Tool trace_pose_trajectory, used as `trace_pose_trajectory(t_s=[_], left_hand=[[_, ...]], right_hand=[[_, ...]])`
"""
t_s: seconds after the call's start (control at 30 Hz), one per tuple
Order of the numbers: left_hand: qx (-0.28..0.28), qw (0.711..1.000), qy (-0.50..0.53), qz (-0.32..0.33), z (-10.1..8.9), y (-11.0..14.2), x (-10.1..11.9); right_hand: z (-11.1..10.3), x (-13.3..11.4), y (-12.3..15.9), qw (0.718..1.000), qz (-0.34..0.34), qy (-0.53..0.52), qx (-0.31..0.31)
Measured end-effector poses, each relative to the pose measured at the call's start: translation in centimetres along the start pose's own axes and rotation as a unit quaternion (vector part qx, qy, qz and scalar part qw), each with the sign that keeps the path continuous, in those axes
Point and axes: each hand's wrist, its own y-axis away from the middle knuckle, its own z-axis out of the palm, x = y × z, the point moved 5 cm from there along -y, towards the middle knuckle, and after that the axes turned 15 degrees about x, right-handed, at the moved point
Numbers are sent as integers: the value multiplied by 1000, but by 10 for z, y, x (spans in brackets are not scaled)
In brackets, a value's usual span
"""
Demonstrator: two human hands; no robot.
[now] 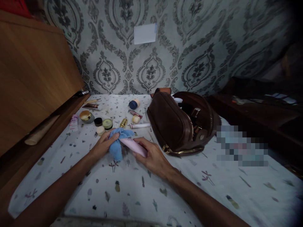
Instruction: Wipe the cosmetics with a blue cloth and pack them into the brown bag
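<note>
My left hand (105, 143) is closed on a blue cloth (115, 149), pressing it round the far end of a pink tube (133, 146). The cloth hides that end of the tube, and a loose fold hangs below my fingers. My right hand (152, 156) grips the tube's near end between thumb and fingers. Just beyond my hands lie a gold lipstick tube (123, 122), a white stick-like tube (141, 125) and a small round pot with pale green contents (107, 124).
A brown leather bag (169, 121) stands unzipped at right, with items inside. Several cosmetics lie at the back left, among them a gold-rimmed jar (86, 116), brushes (92, 107) and a navy-capped bottle (134, 104). A wooden cabinet (38, 69) borders the left; patterned wallpaper rises behind.
</note>
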Motion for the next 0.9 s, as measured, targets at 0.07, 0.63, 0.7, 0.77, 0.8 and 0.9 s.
trace_pose_trajectory(t_s=[0.07,0.63,0.7,0.77,0.8,0.9], left_hand=[[-1,1000,20,-17,0,0,0],[72,993,58,-71,4,6,3],[84,994,32,-61,2,5,0],[99,993,25,-58,1,4,-3],[110,992,29,-57,0,3,-3],[148,987,55,-26,-4,-1,1]], right_hand=[[2,3,-1,999,25,-30,-13],[22,3,9,856,309,-395,-128],[23,4,9,847,318,-405,-133],[22,4,9,843,323,-411,-129],[22,5,9,842,326,-411,-128],[22,5,9,843,329,-407,-129]])
